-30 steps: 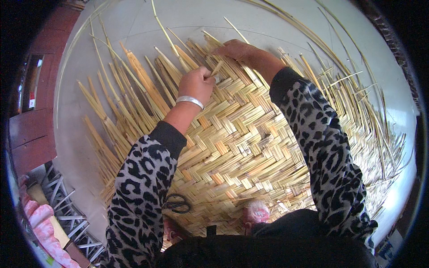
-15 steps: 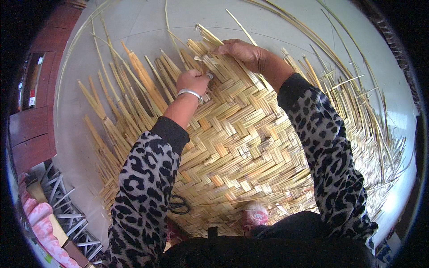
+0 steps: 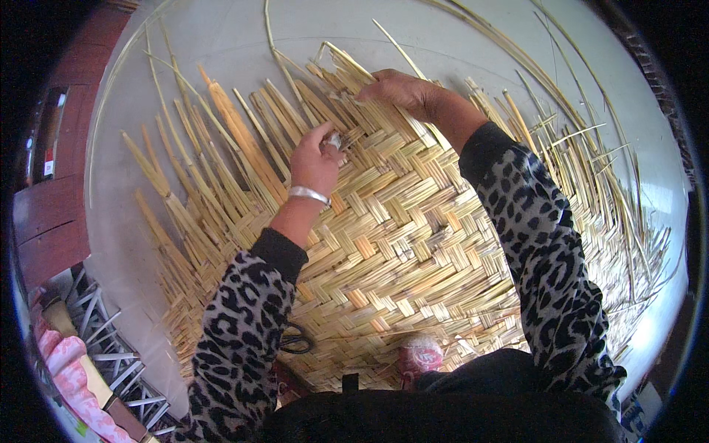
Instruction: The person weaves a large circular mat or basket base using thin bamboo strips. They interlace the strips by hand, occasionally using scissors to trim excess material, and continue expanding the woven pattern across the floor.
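A partly woven mat (image 3: pixel 402 244) of flat, straw-coloured split strips, in a slanting herringbone pattern, spreads out before me. Over its upper left part is my left hand (image 3: pixel 314 166), fingers loosely curled and apart, with a white wrap (image 3: pixel 334 140) round one digit. I see no strip between those fingers. At the mat's far edge my right hand (image 3: pixel 402 92) is bent over a bundle of strips (image 3: pixel 369 111), fingertips pressed down on them; its thumb is hidden. Loose strip ends (image 3: pixel 240 122) fan out left of my left hand.
Pale smooth floor (image 3: pixel 221 44) surrounds the mat. Dark-handled scissors (image 3: pixel 297 338) lie by my left forearm. A pink-and-white shoe tip (image 3: pixel 421 354) rests at the mat's near edge. Long thin strips (image 3: pixel 517 55) arch at the far right. Red-brown furniture (image 3: pixel 55 214) stands left.
My left hand has drawn slightly back toward me, and its fingers have loosened from their pinch at the strips. The right hand stays almost in place.
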`<action>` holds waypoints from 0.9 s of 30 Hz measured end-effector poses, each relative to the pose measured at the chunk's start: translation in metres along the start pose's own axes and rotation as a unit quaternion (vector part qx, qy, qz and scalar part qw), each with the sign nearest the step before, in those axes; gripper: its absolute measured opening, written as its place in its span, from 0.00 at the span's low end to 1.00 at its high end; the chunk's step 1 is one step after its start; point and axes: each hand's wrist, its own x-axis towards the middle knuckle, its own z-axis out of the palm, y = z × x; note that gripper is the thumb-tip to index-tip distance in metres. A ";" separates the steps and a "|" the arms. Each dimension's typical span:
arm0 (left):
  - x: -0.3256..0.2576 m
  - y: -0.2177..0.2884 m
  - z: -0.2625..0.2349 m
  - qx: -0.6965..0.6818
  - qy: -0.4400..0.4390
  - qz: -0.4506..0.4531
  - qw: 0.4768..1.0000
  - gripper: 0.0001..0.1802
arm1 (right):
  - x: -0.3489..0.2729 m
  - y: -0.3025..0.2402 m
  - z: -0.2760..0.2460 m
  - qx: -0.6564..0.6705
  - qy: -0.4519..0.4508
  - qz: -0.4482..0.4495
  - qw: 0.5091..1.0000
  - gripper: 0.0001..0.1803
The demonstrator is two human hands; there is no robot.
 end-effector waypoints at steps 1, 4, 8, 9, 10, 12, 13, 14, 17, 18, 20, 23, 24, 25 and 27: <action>-0.008 0.000 0.003 0.058 0.005 0.049 0.997 0.17 | 0.000 0.001 0.000 -0.002 0.001 0.000 1.000 0.28; -0.024 0.000 0.009 0.206 -0.012 0.099 0.973 0.18 | 0.001 0.003 0.000 -0.008 0.000 -0.004 1.000 0.28; -0.026 0.000 0.010 0.261 -0.033 0.151 0.953 0.18 | 0.003 0.004 0.005 -0.120 0.042 -0.017 0.992 0.28; -0.025 0.000 0.009 0.277 -0.040 0.166 0.946 0.18 | 0.003 0.003 0.008 -0.163 0.058 -0.017 0.985 0.28; -0.024 0.000 0.008 0.297 -0.063 0.167 0.938 0.18 | 0.003 0.001 0.010 -0.224 0.072 -0.040 0.971 0.29; -0.025 0.000 0.006 0.314 -0.057 0.204 0.925 0.21 | 0.001 -0.003 0.015 -0.340 0.100 -0.052 0.934 0.29; -0.025 0.000 0.005 0.324 -0.063 0.210 0.920 0.22 | -0.001 -0.005 0.016 -0.334 0.116 -0.065 0.933 0.30; -0.027 0.000 0.004 0.336 -0.064 0.231 0.911 0.23 | -0.006 -0.005 0.018 -0.332 0.134 -0.063 0.932 0.30; -0.040 0.000 0.002 0.364 -0.087 0.264 0.889 0.27 | -0.026 0.000 0.017 -0.365 0.207 -0.077 0.904 0.32; -0.041 0.000 0.001 0.371 -0.100 0.274 0.882 0.29 | -0.033 0.002 0.016 -0.383 0.236 -0.107 0.887 0.33; -0.043 -0.002 -0.001 0.381 -0.111 0.299 0.868 0.30 | -0.047 0.009 0.016 -0.411 0.319 -0.186 0.833 0.32; -0.042 -0.003 -0.002 0.392 -0.115 0.326 0.853 0.31 | -0.073 0.020 0.017 -0.426 0.350 -0.232 0.801 0.28; -0.042 -0.003 -0.002 0.398 -0.119 0.319 0.852 0.31 | -0.085 0.024 0.019 -0.431 0.347 -0.227 0.802 0.26; -0.042 -0.002 -0.001 0.397 -0.137 0.304 0.855 0.31 | -0.096 0.028 0.021 -0.427 0.339 -0.220 0.809 0.26; -0.044 -0.001 -0.001 0.398 -0.116 0.310 0.855 0.29 | -0.119 0.036 0.028 -0.423 0.325 -0.206 0.820 0.24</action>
